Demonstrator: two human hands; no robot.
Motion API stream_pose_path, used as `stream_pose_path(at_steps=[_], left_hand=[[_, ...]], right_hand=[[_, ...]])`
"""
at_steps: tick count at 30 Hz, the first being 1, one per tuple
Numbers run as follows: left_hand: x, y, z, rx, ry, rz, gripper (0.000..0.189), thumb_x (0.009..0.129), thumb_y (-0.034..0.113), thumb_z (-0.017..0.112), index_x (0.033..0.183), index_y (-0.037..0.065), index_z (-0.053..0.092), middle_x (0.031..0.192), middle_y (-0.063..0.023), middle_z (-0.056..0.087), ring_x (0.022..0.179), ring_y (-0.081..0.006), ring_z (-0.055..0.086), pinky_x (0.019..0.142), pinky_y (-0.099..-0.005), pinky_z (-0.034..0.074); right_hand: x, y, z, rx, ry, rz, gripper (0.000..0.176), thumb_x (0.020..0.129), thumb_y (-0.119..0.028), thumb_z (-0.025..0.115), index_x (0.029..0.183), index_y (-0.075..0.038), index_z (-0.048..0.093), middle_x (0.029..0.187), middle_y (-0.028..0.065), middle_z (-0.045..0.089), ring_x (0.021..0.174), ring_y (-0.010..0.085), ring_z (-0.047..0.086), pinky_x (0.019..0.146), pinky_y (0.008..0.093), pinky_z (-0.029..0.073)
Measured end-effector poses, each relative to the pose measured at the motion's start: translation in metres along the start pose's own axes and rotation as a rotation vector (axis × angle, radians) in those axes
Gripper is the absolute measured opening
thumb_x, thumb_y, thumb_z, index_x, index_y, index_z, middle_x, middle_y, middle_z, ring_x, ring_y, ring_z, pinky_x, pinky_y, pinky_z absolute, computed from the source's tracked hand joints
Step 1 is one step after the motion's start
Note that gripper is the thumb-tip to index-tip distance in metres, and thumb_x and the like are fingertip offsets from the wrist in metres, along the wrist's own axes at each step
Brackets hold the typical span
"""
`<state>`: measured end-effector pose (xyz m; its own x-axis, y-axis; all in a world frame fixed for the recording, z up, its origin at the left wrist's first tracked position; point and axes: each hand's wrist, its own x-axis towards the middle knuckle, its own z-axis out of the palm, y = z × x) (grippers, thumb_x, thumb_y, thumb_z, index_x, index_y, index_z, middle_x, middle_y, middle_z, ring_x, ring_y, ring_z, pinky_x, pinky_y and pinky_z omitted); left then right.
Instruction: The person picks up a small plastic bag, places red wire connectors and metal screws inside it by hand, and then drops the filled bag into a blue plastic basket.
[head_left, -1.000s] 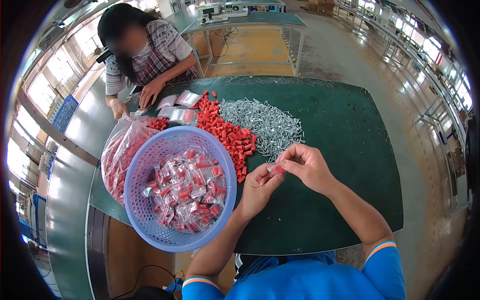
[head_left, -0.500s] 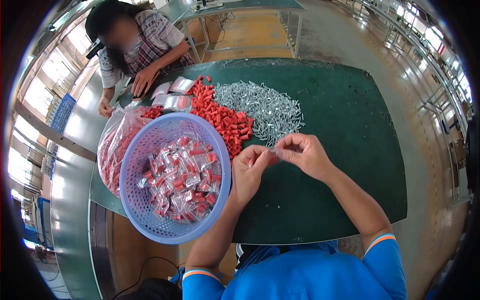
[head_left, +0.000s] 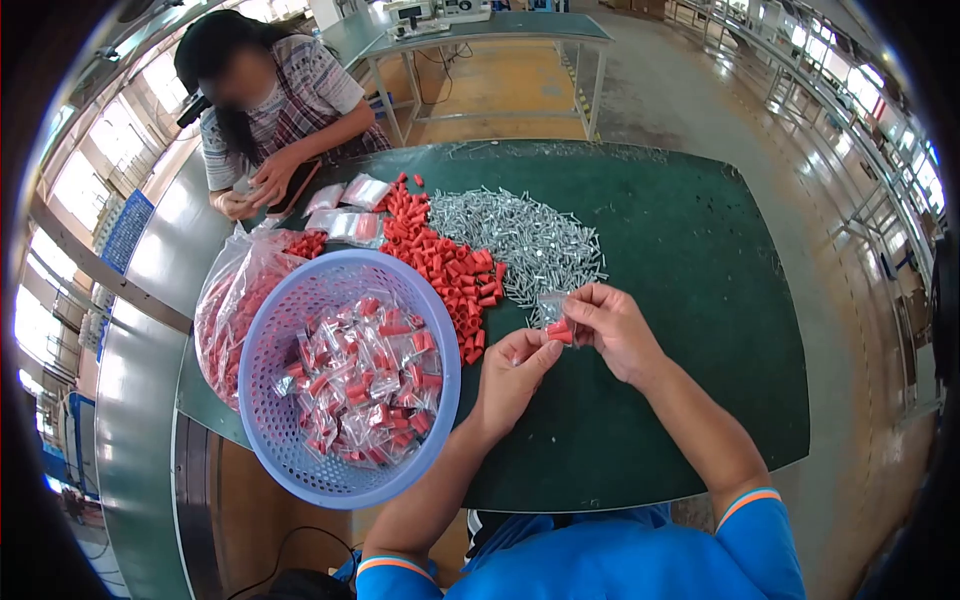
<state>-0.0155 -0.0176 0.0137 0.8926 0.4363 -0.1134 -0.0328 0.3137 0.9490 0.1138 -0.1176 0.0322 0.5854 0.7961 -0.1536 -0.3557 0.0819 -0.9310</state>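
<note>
A small clear plastic bag [head_left: 549, 305] with a red plastic cap [head_left: 561, 331] in it is held up over the table, just in front of the screw pile. My right hand [head_left: 618, 333] pinches its right side between thumb and fingers. My left hand [head_left: 514, 382] is closed, its thumb and fingertips at the lower edge of the same bag. Left of my left hand stands a purple plastic basket [head_left: 262, 400] holding many filled bags [head_left: 365, 375]. Loose red caps [head_left: 435, 250] and a heap of silvery screws [head_left: 525, 235] lie beyond my hands.
A big clear bag of red caps [head_left: 225, 335] leans behind the basket. Flat packs of small bags [head_left: 352, 227] lie near a co-worker [head_left: 290, 110] at the far left, whose hands are together. The green table [head_left: 690, 330] ends at a curved right edge.
The bag has turned upright, showing the red cap inside. My left hand has dropped slightly toward me. The co-worker's hands have come together, and the view has tilted up a little.
</note>
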Motion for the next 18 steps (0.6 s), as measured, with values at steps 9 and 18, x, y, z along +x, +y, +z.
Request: stream_pose_path(at_steps=[9, 18], left_hand=[[0.0, 0.002, -0.003, 0.018, 0.021, 0.06, 0.008, 0.088, 0.009, 0.059, 0.092, 0.002, 0.061, 0.064, 0.0095, 0.045, 0.052, 0.0013, 0.034, 0.046, -0.0157, 0.026], [0.012, -0.008, -0.015, 0.018, -0.019, 0.143, 0.021, 0.084, 0.011, 0.065, 0.102, 0.001, 0.062, 0.084, -0.0046, 0.064, 0.075, -0.0112, 0.062, 0.07, -0.0188, 0.049]], right_hand=[[0.002, 0.015, -0.007, 0.239, -0.039, 0.043, 0.008, 0.086, -0.014, 0.06, 0.088, -0.006, 0.059, 0.075, 0.0, 0.06, 0.069, 0.0075, 0.056, 0.063, 0.0231, 0.044], [-0.002, 0.02, -0.006, -0.156, -0.18, -0.05, 0.013, 0.083, -0.015, 0.064, 0.088, -0.004, 0.06, 0.079, 0.0018, 0.061, 0.074, 0.0098, 0.057, 0.067, 0.0243, 0.044]])
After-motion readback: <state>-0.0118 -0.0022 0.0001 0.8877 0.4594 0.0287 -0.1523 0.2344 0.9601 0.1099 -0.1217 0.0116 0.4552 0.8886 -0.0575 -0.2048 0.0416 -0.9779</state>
